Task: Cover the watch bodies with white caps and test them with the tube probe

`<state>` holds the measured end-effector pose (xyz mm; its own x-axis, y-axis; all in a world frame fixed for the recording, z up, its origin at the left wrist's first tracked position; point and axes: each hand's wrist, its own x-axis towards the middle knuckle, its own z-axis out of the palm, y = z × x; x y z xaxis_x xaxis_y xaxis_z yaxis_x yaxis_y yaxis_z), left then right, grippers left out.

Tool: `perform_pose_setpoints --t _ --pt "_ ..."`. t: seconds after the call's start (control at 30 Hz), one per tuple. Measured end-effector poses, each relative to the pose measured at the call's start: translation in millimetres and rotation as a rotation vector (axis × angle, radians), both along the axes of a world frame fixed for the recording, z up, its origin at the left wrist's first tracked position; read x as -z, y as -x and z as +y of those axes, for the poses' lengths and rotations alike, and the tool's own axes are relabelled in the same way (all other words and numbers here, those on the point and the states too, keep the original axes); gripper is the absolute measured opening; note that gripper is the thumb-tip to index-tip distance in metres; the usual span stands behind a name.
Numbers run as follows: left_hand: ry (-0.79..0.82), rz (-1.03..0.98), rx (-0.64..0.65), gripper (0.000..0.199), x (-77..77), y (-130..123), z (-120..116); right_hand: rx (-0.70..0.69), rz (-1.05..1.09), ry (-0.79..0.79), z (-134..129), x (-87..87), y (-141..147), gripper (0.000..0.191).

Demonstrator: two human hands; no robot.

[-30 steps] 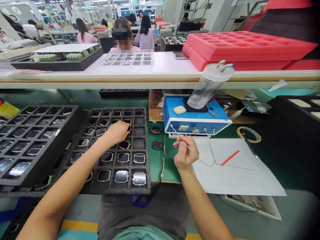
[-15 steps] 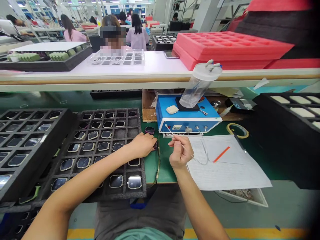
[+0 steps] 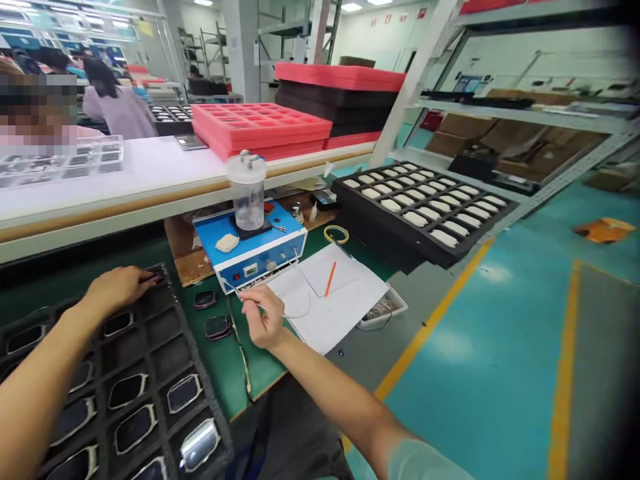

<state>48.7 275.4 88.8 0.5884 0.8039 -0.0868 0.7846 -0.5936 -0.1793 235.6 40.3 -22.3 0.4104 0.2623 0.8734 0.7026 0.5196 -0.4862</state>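
My left hand (image 3: 117, 287) reaches to the far right corner of the black foam tray (image 3: 187, 347), its fingertips closed on the edge of a dark smartwatch (image 3: 159, 275) there. The hand hides most of that watch. Other square watches, such as one silvery smartwatch (image 3: 200, 443), lie in the tray's cells. My right hand (image 3: 265, 317) pinches a thin clear tube (image 3: 296, 316) in front of a blue box (image 3: 250, 247) with knobs. On the green mat, between tray and box, lie two watches with purplish edges, a farther watch (image 3: 205, 300) and a nearer watch (image 3: 219, 327).
A clear canister (image 3: 249, 200) and a cream pad (image 3: 227, 243) sit on the box. Right of it are a paper sheet (image 3: 300, 287) with an orange stick (image 3: 331, 279), a tape roll (image 3: 336, 234) and a large black tray (image 3: 390, 227) of pale pieces. A shelf (image 3: 150, 190) crosses above.
The view has swung to the right. My left hand has left the nearer watch on the mat and moved to the tray's far corner. My right hand still holds the tube.
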Motion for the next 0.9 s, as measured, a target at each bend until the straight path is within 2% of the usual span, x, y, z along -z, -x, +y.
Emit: perform_pose_setpoints --t 0.1,0.2,0.3,0.43,0.5,0.6,0.9 --pt "-0.011 -0.069 -0.029 0.044 3.2 12 -7 -0.027 0.045 0.024 -7 2.1 1 0.022" --pt "-0.038 -0.195 -0.041 0.048 5.8 20 -27 -0.084 0.113 0.045 -12 9.9 3 0.024" --pt "0.011 -0.293 0.084 0.049 14.2 9 -53 -0.124 0.158 0.052 -14 16.4 3 0.023" --pt "0.154 -0.302 0.281 0.041 35.4 -22 -80 -0.127 0.177 0.035 -16 17.9 4 0.022" --pt "0.190 -0.290 0.314 0.041 45.0 -31 -84 -0.122 0.177 0.029 -16 17.8 5 0.022" --pt "0.218 -0.276 0.327 0.041 53.9 -31 -85 -0.106 0.176 0.036 -17 18.6 5 0.022" --pt "0.226 -0.285 0.306 0.052 59.8 -26 -100 -0.086 0.160 0.062 -20 22.7 7 0.021"
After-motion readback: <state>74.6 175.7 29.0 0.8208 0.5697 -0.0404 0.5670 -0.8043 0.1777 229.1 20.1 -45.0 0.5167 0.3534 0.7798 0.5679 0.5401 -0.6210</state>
